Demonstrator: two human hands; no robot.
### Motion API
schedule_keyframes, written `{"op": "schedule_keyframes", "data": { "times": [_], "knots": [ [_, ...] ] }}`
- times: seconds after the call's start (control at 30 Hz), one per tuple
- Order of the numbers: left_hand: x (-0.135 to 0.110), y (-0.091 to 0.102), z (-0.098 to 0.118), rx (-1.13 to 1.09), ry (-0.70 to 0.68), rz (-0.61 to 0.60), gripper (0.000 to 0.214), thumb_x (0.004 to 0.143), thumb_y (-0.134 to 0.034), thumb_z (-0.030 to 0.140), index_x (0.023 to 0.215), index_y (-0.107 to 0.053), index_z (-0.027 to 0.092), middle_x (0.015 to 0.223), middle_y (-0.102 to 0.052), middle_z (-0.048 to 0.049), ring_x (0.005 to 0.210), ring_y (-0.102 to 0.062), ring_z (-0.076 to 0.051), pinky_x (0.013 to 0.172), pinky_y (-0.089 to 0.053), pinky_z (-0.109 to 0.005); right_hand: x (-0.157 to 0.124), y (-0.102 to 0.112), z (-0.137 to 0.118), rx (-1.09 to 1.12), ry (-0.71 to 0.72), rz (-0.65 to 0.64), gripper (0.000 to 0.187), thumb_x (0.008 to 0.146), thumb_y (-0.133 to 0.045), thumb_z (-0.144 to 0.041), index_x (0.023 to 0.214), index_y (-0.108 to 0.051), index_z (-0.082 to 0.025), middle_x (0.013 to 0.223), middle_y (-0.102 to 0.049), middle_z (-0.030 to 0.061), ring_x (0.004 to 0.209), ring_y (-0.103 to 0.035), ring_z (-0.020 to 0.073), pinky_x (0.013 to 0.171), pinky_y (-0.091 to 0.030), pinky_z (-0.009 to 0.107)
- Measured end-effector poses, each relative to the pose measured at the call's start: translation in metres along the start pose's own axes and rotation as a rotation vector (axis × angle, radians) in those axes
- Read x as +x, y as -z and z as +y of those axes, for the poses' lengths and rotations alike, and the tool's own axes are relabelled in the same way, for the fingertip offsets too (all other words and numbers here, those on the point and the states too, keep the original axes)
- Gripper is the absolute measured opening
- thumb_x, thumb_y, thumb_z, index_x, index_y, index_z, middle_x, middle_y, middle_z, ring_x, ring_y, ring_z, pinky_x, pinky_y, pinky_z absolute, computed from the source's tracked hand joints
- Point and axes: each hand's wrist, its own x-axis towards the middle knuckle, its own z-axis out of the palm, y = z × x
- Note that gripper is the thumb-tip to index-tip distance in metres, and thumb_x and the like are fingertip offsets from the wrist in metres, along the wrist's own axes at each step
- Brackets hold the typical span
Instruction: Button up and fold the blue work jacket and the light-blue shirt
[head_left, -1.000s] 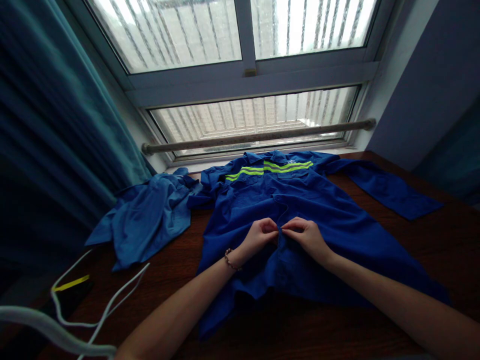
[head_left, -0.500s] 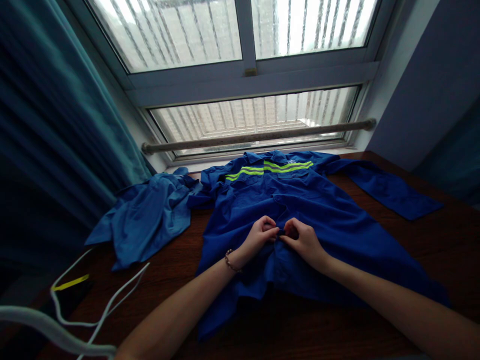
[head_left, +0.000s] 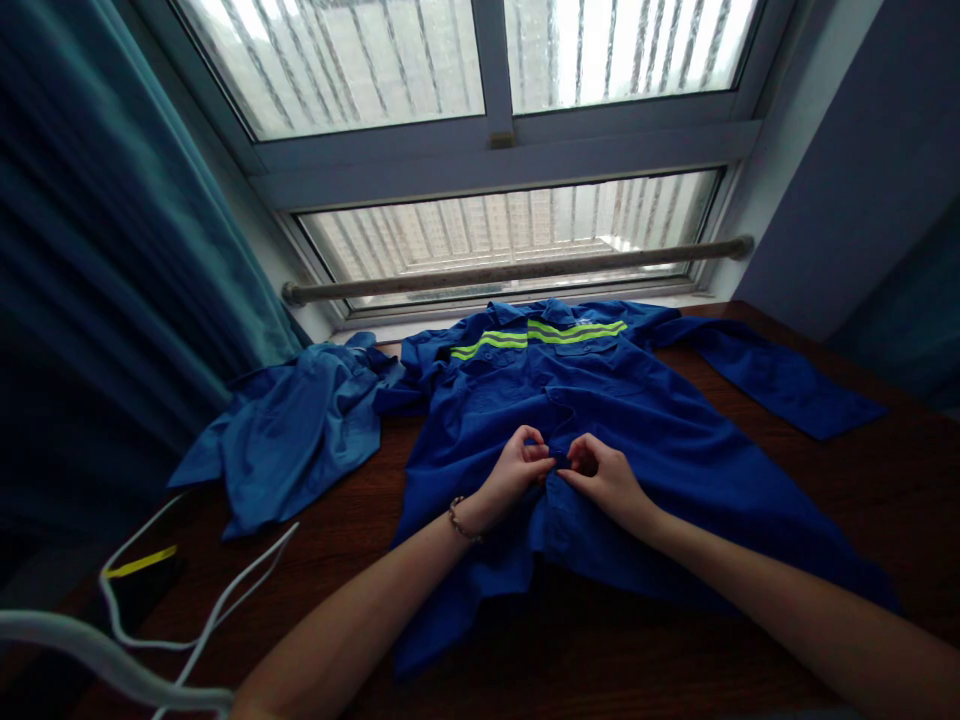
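A blue long-sleeved work shirt [head_left: 637,400] with yellow-green and grey reflective bands across its chest lies spread on the dark wooden table [head_left: 847,480], collar toward the window. At the lower front opening, my left hand [head_left: 517,470] pinches the shirt's edge between thumb and fingers. Just to its right, my right hand [head_left: 604,480] is also closed in a pinch on the front edge. The fingertips of both hands nearly meet there. Whether a button sits between them is too small and dark to tell. A beaded bracelet circles my left wrist.
A lighter blue crumpled garment [head_left: 300,430] lies left of the shirt. White cables [head_left: 217,610] and a yellow-edged dark object [head_left: 142,570] are at the lower left. A metal rail [head_left: 517,272] crosses the window behind the table, beside a blue-green curtain [head_left: 127,220].
Both hands stay at the same spot on the shirt front. The fingers have shifted slightly, and the cloth edge between and below them has moved a little.
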Motion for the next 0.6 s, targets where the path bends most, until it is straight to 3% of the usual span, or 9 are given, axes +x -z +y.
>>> {"op": "schedule_keyframes", "data": {
  "times": [0.2,0.33,0.5,0.6],
  "knots": [
    [-0.003,-0.005,0.003,0.017,-0.051,-0.041,0.039,0.060,-0.061,0.012,0.083,-0.032,0.020,0.065,-0.048,0.0085,0.040,-0.041,-0.001,0.038,-0.030,-0.012,-0.001,0.000,-0.005,0.049,-0.008,-0.023,0.020,0.075,-0.055,-0.035,0.074,-0.048,-0.017,0.062,-0.049,-0.0028,0.055,-0.045,0.0100,0.051,-0.035,0.021],
    [-0.004,-0.006,0.003,0.056,-0.081,-0.114,0.036,0.063,-0.059,0.012,0.085,-0.032,0.020,0.062,-0.047,0.0091,0.039,-0.040,-0.001,0.037,-0.029,-0.012,0.002,0.000,-0.001,0.023,-0.018,-0.021,0.027,0.079,-0.049,-0.040,0.065,-0.047,-0.016,0.055,-0.043,-0.0040,0.051,-0.038,0.0087,0.047,-0.030,0.021],
    [-0.004,-0.004,0.003,0.141,-0.082,-0.109,0.036,0.065,-0.059,0.015,0.090,-0.034,0.020,0.068,-0.052,0.0064,0.038,-0.042,-0.001,0.036,-0.031,-0.013,0.009,0.007,0.001,0.065,-0.122,-0.129,0.038,0.082,-0.041,-0.042,0.054,-0.039,-0.017,0.047,-0.035,-0.0051,0.044,-0.031,0.0073,0.043,-0.025,0.021],
    [-0.001,0.000,0.002,0.162,-0.080,-0.084,0.035,0.067,-0.057,0.017,0.093,-0.034,0.020,0.071,-0.052,0.0058,0.036,-0.042,-0.001,0.034,-0.031,-0.013,0.001,0.010,-0.016,-0.099,0.009,-0.116,0.037,0.083,-0.040,-0.040,0.053,-0.038,-0.017,0.047,-0.033,-0.0050,0.045,-0.030,0.0072,0.044,-0.024,0.022]
  ]
}}
